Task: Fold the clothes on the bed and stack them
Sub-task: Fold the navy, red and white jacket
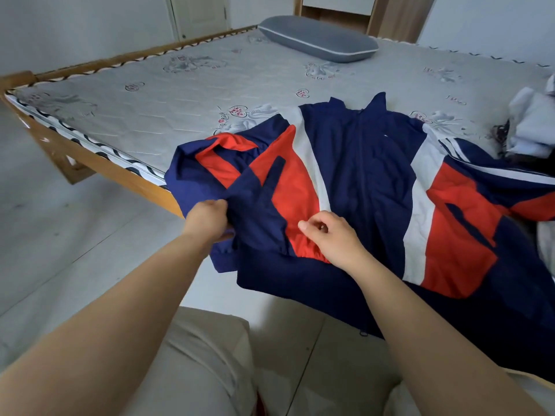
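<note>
One jacket (pixel 360 181), one pillow (pixel 318 42), one heap of clothes (pixel 531 124), one bed (pixel 150 94), two hands.

Left hand (pixel 207 219) grips jacket (pixel 360 163) sleeve; right hand (pixel 333 235) rests on jacket.

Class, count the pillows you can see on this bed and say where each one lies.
1. A grey pillow lies at the far end of the bed, beyond the jacket. More could sit out of view to the right.
</note>
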